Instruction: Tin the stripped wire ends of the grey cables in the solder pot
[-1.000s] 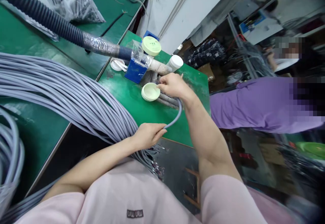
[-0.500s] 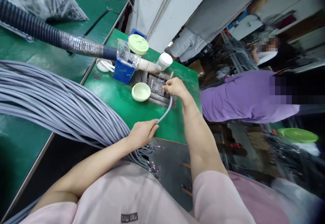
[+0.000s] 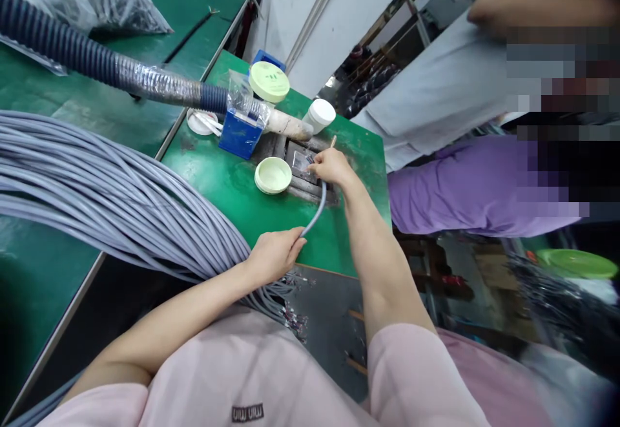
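My left hand (image 3: 274, 256) is closed round a grey cable (image 3: 314, 212) at the front edge of the green table (image 3: 227, 185). The cable arcs up to my right hand (image 3: 329, 167), which pinches its far end over a small metal fixture (image 3: 298, 163) set in the table. A thick bundle of the same grey cables (image 3: 111, 194) runs from the left, under my left forearm, with bare wire ends hanging off the table edge. An open pale green round tin (image 3: 272, 175) lies just left of the fixture.
A dark corrugated hose (image 3: 72, 59) ends at a pale nozzle (image 3: 288, 126) above a blue box (image 3: 237, 135). A lidded green tin (image 3: 268, 81) and a white jar (image 3: 320, 115) stand behind. People in purple (image 3: 465, 185) and grey stand at the right.
My right hand drew back from the open tin's rim onto the metal fixture with the cable end. A person in grey came closer at the upper right. My left hand kept its grip.
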Available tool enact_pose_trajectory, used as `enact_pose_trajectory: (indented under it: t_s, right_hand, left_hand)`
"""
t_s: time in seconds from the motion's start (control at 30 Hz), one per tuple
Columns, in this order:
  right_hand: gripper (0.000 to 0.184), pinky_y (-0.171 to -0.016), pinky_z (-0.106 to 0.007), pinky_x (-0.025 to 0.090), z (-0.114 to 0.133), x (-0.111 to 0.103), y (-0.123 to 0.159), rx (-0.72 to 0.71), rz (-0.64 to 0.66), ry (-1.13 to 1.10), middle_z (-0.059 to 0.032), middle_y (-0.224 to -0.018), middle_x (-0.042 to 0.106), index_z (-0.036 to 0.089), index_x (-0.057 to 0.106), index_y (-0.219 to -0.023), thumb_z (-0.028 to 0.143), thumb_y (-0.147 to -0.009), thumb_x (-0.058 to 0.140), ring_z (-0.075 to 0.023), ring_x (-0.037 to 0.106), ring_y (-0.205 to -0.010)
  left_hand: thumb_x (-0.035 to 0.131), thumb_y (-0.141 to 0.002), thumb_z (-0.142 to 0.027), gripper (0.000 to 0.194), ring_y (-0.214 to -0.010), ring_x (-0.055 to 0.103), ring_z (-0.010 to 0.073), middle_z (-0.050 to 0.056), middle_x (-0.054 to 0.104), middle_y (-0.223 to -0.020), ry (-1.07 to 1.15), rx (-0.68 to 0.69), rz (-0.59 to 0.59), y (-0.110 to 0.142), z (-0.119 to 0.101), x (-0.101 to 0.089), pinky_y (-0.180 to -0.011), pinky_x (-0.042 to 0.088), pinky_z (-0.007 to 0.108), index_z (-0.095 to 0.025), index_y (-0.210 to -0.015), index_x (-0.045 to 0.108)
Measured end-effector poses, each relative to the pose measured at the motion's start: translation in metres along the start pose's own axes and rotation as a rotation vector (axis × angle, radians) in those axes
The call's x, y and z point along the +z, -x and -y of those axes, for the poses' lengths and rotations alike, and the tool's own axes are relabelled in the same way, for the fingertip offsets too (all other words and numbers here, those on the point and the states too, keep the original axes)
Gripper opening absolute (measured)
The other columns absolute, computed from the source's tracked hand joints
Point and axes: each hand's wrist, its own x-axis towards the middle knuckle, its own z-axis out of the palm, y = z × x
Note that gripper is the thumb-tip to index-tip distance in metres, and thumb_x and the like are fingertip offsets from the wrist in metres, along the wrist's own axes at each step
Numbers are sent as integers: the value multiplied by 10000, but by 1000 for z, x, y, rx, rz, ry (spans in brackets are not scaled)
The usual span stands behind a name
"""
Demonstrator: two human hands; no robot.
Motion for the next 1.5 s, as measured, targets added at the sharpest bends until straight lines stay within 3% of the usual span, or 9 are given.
enact_pose_trajectory:
  t_s: [0.17, 0.27, 0.5, 0.7, 1.13, 1.5]
  right_hand:
    - [203, -624, -267, 370, -2, 0, -1, -11, -10, -13, -66, -676, 673, 167, 600, -585, 268, -759, 630, -177, 579, -700]
    - [253, -586, -264, 346, -4, -8, 14, -45, -53, -92, -38, -592, 628, 176, 533, -527, 260, -754, 608, -155, 539, -624]
    - [337, -482, -257, 261, -6, -31, 104, -242, -129, -533, 21, -475, 474, 189, 475, -508, 377, -772, 569, -101, 388, -471]
    - [342, -474, -255, 269, -5, -27, 155, -275, -146, -681, 19, -504, 476, 191, 492, -532, 380, -802, 584, -98, 378, -486]
    - [324, -484, -252, 298, -3, -19, 184, -262, -181, -721, 9, -508, 513, 196, 515, -548, 384, -803, 586, -113, 408, -496]
    - [315, -455, -240, 281, -4, -10, 192, -262, -120, -848, 33, -493, 488, 190, 509, -552, 364, -802, 585, -85, 377, -446]
  left_hand:
    - [362, -984, -312, 343, -802, 674, 189, 53, 723, -921, -23, -2, 5, -1, -1, -1, -695, 476, 261, -167, -1214, 572]
    - [361, -986, -323, 344, -818, 678, 181, 51, 728, -946, -22, 61, 31, 2, 1, -2, -695, 474, 252, -178, -1215, 573]
    - [387, -979, -343, 318, -774, 668, 164, 47, 722, -841, -54, 431, 196, 16, 6, 2, -679, 442, 250, -192, -1116, 632]
    - [440, -957, -325, 270, -730, 641, 159, 48, 710, -799, -90, 552, 261, 23, 3, 9, -645, 413, 274, -185, -1000, 666]
    - [473, -942, -321, 252, -701, 603, 161, 43, 687, -758, -188, 541, 295, 33, -3, 11, -652, 399, 291, -187, -962, 686]
    - [485, -935, -304, 248, -716, 590, 164, 45, 693, -758, -212, 536, 317, 39, -8, 11, -660, 389, 290, -185, -932, 702]
